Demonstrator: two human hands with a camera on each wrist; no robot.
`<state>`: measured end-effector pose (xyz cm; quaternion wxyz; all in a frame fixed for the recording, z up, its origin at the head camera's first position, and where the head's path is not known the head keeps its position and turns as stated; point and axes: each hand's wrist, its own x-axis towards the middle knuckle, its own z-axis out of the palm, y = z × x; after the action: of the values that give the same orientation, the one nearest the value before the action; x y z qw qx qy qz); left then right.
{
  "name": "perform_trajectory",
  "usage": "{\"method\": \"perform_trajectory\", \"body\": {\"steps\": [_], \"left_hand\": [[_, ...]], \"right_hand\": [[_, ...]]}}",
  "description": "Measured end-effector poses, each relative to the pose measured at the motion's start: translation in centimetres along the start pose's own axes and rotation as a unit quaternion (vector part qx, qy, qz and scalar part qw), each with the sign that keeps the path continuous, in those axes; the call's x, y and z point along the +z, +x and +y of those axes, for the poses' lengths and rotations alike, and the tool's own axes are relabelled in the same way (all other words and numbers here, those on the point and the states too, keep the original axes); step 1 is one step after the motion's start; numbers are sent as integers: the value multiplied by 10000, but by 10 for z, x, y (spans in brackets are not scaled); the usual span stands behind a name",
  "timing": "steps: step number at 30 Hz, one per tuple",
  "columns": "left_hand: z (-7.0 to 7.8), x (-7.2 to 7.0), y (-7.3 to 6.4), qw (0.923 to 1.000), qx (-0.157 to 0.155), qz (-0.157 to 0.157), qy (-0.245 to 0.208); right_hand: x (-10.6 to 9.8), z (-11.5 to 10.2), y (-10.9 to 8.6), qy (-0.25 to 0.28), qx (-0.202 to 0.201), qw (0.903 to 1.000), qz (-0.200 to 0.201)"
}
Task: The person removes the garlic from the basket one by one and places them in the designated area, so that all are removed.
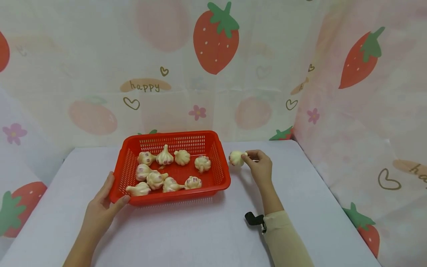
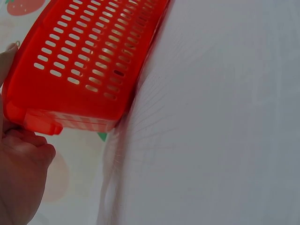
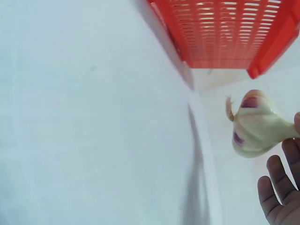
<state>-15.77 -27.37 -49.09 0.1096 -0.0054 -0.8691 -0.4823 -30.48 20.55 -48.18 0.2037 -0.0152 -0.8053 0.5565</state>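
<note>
A red plastic basket (image 1: 222, 174) with slotted walls holds several garlic bulbs (image 1: 155, 179), white with purple patches. My left hand (image 1: 101, 211) grips its near left corner, thumb over the rim and fingers along the outer side. In the left wrist view, that hand (image 2: 23, 164) is at the basket's corner. To the right of the basket, my right hand (image 1: 261, 167) pinches a single garlic bulb (image 1: 236, 158) by its stem, between thumb and fingertips. The right wrist view shows this bulb (image 3: 258, 126) with its root end toward the basket and the other fingers (image 3: 276, 173) spread beneath.
A white cloth covers the table (image 1: 186, 237). Behind and to the sides hang strawberry-print curtains (image 1: 213, 100), meeting the table's far edge just beyond the basket. A black device (image 1: 254, 218) is fixed at the right sleeve's cuff.
</note>
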Motion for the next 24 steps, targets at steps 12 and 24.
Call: {"method": "perform_trajectory", "body": {"steps": [12, 24], "left_hand": [[2, -1, -3, 10000, -16, -14, -19], [2, -1, 1, 9999, 48, -28, -111]], "right_hand": [[13, 8, 13, -53, 293, 9991, -307], [20, 13, 21, -337, 643, 9959, -538]]}}
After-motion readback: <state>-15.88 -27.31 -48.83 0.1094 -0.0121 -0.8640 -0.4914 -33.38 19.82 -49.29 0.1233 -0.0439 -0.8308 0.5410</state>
